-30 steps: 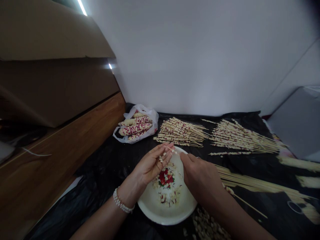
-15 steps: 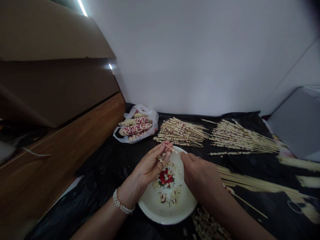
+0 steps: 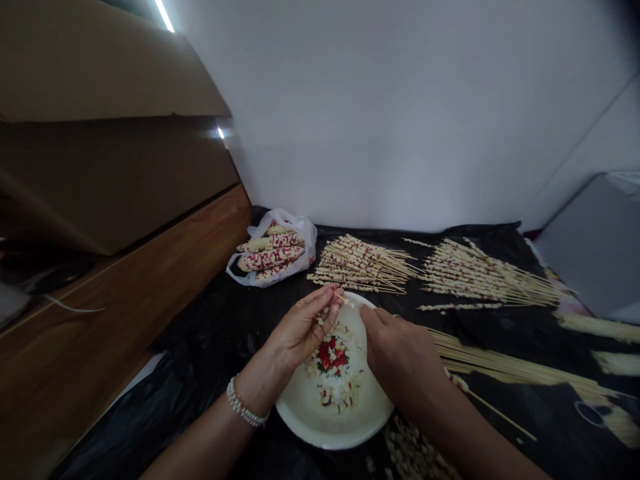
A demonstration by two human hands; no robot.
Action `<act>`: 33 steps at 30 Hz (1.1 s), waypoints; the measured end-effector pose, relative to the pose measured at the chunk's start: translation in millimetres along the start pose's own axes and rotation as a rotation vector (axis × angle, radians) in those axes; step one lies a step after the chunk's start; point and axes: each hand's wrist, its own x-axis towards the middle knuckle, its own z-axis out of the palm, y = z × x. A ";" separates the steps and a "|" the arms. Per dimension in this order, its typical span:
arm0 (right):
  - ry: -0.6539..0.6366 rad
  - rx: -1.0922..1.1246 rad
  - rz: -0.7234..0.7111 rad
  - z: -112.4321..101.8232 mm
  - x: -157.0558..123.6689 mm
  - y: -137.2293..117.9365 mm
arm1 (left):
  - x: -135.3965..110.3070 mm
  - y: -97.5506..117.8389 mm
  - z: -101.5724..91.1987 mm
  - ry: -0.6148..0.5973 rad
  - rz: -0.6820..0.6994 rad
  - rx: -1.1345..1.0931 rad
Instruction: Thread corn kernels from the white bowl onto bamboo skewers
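My left hand (image 3: 303, 327) is cupped palm up over a white plate (image 3: 305, 413), with small pale kernels lying in its curled fingers. My right hand (image 3: 400, 353) is closed on a thin wooden skewer (image 3: 493, 408). The skewer runs under that hand, and its tip with a few kernels threaded on it shows at my left fingertips. The plate has a red flower print and loose kernels (image 3: 337, 393) scattered on it. A beaded bracelet (image 3: 243, 407) circles my left wrist.
Two piles of loaded skewers (image 3: 363, 263) (image 3: 480, 273) lie on black plastic sheeting behind the plate. A plastic bag of red-and-white corn cobs (image 3: 273, 253) sits at the back left. Bare skewers (image 3: 510, 367) lie at right, loose kernels (image 3: 410, 453) near me. A wooden ledge runs along the left.
My left fingers have curled in slightly around the kernels. Otherwise the hands stay in place over the plate.
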 end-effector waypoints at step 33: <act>0.074 0.000 -0.031 13.4 -4.3 -0.1 | 2.0 -10.7 -1.4 0.003 0.022 0.148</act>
